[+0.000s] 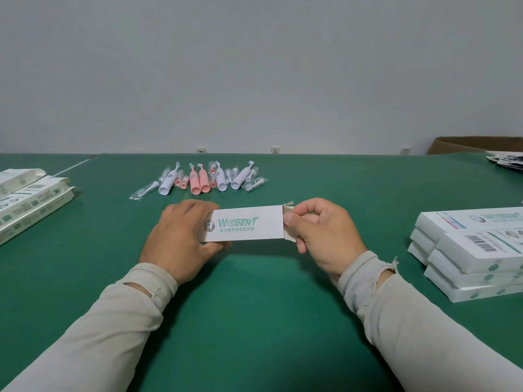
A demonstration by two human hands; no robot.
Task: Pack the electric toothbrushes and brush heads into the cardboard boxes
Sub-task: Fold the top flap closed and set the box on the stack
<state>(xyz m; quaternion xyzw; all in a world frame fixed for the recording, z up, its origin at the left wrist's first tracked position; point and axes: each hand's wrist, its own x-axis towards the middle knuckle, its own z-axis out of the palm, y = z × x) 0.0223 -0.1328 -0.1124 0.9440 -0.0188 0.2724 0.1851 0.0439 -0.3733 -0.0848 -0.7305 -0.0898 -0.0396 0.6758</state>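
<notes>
A white cardboard box (247,224) printed "WISDENT" in green, with a line of small Chinese characters under it, is held above the green table (254,306) between both hands. Its left end is gripped by the left hand (181,236), fingers curled around it, so a round logo is partly hidden. The end flap (288,211) at the right is pinched by the right hand (319,230). Behind the box, white and pink electric toothbrushes (199,181) and brush heads in clear bags (144,189) are laid in a row. Closed boxes (467,256) with a barcode are stacked at the right, cut off by the edge. Open boxes (31,199) are seen at the left; their small print cannot be read
</notes>
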